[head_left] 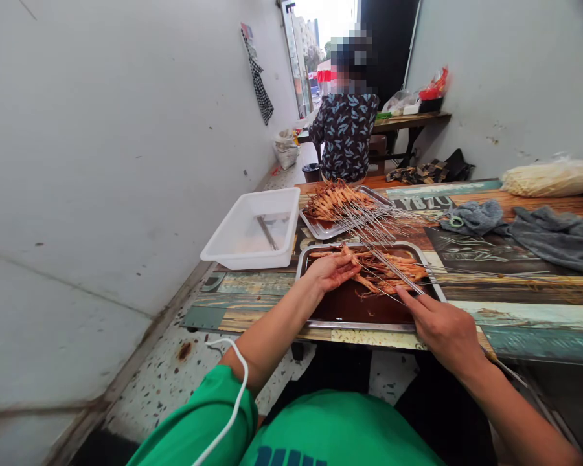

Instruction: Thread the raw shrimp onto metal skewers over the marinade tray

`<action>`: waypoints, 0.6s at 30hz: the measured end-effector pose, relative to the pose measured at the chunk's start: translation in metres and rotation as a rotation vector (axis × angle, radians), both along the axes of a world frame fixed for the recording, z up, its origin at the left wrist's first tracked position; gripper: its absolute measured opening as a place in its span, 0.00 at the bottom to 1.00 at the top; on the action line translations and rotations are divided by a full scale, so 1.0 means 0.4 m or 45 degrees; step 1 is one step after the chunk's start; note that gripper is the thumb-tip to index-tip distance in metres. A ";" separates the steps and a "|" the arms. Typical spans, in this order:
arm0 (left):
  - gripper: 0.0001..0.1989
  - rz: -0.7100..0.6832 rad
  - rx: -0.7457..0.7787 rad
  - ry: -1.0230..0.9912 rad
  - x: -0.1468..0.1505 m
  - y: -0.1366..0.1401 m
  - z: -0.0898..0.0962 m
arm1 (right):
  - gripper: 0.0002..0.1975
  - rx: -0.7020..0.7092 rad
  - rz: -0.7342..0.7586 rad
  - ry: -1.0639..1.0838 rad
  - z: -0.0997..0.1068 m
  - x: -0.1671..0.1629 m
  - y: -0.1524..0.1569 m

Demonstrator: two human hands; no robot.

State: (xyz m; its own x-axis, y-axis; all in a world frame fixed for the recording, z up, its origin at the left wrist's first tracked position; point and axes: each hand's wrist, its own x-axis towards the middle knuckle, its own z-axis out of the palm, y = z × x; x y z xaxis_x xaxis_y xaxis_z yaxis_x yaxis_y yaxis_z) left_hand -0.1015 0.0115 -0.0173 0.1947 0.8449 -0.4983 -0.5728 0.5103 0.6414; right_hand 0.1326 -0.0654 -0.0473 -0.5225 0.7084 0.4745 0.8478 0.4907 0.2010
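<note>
My left hand is closed on a reddish-brown, stringy piece of food, its thumb and fingers pinching it over the near tray. My right hand is closed on thin metal skewers at the tray's right side. How many it grips I cannot tell. Beneath both hands lies a metal tray with dark brown liquid and more stringy pieces. Just behind, a second metal tray bears a heap of skewered pieces, their skewers pointing right.
A white plastic tub with a long dark tool stands left on the patchwork table. Grey cloths and a bagged pale bundle lie right. A person sits beyond, back turned. A white cable crosses my left arm.
</note>
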 end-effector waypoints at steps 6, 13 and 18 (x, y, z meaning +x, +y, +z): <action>0.07 -0.052 0.032 -0.008 0.002 -0.001 -0.007 | 0.21 0.056 0.011 -0.027 -0.004 0.003 0.003; 0.08 0.000 0.132 0.093 0.002 -0.006 -0.004 | 0.20 0.067 0.023 -0.040 0.001 0.003 0.001; 0.08 0.076 0.268 0.163 0.004 -0.010 -0.002 | 0.21 0.098 0.023 -0.015 0.000 0.008 -0.002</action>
